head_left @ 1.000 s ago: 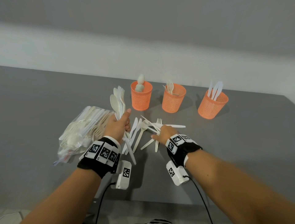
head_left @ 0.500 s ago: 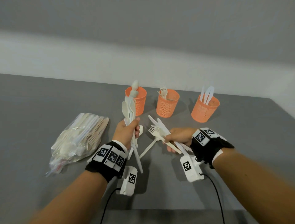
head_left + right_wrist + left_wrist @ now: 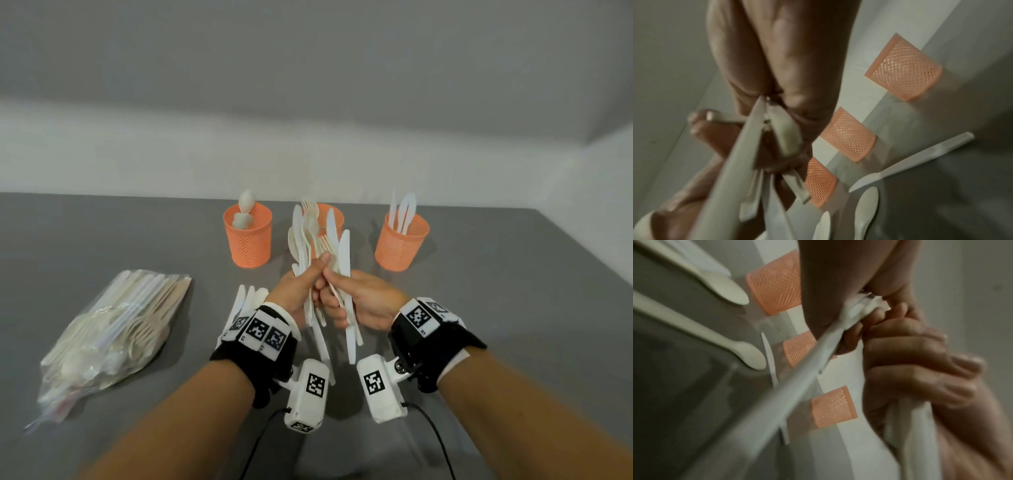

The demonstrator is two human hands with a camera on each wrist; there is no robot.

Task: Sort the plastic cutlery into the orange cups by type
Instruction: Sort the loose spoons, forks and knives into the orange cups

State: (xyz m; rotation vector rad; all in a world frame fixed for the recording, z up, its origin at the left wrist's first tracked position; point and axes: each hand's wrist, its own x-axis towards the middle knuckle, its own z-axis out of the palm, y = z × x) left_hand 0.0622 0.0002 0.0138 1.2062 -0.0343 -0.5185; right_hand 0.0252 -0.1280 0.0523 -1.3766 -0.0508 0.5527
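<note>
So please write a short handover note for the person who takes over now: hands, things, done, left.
Left hand: holds a mixed bundle upright.
Right hand: holds a knife and fork against that bundle.
Cups: left cup has spoons, middle cup forks, right cup knives.
Done: a few pieces sorted.
Left: both handfuls, loose pieces on the table, maybe the bag.

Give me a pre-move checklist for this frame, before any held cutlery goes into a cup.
1. Left hand grips mixed bundle: ok.
2. Right hand holds knife and fork: ok.
3. Held pieces sorted by type: not ok.
4. Spoon cup, fork cup, knife cup upright: ok.
5. Loose cutlery on table: not ok.
6. Bag closed: cannot tell.
</note>
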